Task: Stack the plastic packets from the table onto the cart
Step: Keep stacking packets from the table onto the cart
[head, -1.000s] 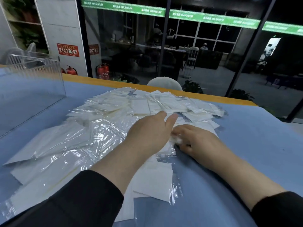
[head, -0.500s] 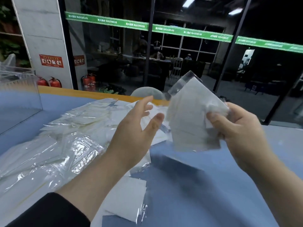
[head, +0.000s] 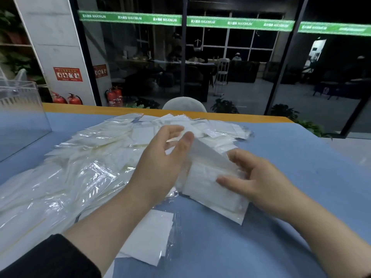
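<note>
1. The small bundle of white, clear-wrapped plastic packets (head: pixel 212 183), raised in the air half a second ago, is now lowered to the blue surface (head: pixel 301 157) near its middle.
2. It is pinched in the grip of the right hand (head: pixel 259 181), while the left hand (head: pixel 160 163) is spread against its side.
3. The large pile of packets (head: pixel 70 177) is left along the left edge; no cart is seen, so stacking is judged barely begun.

The left hand (head: pixel 160 163) is hiding part of the packet (head: pixel 210 177) it is touching. The big pile of packets (head: pixel 60 177) is running off the left edge. The green sign (head: pixel 220 22) is looking too blurry to read.
</note>
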Action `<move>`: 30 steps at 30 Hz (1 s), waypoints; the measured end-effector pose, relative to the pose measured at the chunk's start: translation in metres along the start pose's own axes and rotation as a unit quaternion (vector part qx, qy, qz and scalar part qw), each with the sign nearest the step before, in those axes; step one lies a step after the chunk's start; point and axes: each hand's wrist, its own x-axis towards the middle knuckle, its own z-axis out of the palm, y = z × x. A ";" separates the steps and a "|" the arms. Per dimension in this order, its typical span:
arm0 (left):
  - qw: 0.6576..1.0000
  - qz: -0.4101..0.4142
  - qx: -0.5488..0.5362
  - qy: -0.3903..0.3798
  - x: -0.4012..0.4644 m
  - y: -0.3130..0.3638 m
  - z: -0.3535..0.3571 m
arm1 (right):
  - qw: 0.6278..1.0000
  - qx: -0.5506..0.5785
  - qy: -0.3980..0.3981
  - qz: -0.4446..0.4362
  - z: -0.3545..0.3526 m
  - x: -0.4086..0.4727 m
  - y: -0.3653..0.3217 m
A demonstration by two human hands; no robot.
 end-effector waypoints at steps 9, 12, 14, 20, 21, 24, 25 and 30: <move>0.999 0.031 -0.010 0.043 -0.001 0.000 0.003 | 0.998 -0.027 0.048 -0.042 -0.003 -0.009 -0.012; 1.000 0.014 0.005 0.008 -0.001 -0.006 0.007 | 0.997 -0.071 -0.017 -0.021 0.000 -0.008 -0.006; 0.998 0.008 0.046 -0.039 -0.003 -0.011 0.011 | 0.997 -0.068 -0.025 -0.016 0.002 -0.005 0.000; 0.995 0.018 0.079 -0.052 -0.004 -0.008 0.017 | 0.997 -0.050 0.010 -0.051 0.005 -0.002 0.000; 0.996 0.015 0.072 -0.054 -0.004 -0.007 0.017 | 0.996 -0.070 0.006 -0.050 0.006 -0.002 0.001; 0.995 0.019 0.041 -0.087 -0.006 -0.007 0.016 | 0.993 -0.111 -0.008 -0.027 0.008 -0.001 0.002; 0.992 0.031 0.057 -0.104 -0.007 -0.006 0.015 | 0.994 -0.102 0.004 -0.025 0.008 -0.001 0.001; 0.956 0.077 0.241 -0.149 -0.003 -0.003 0.004 | 0.998 -0.049 0.038 -0.012 0.001 -0.002 -0.003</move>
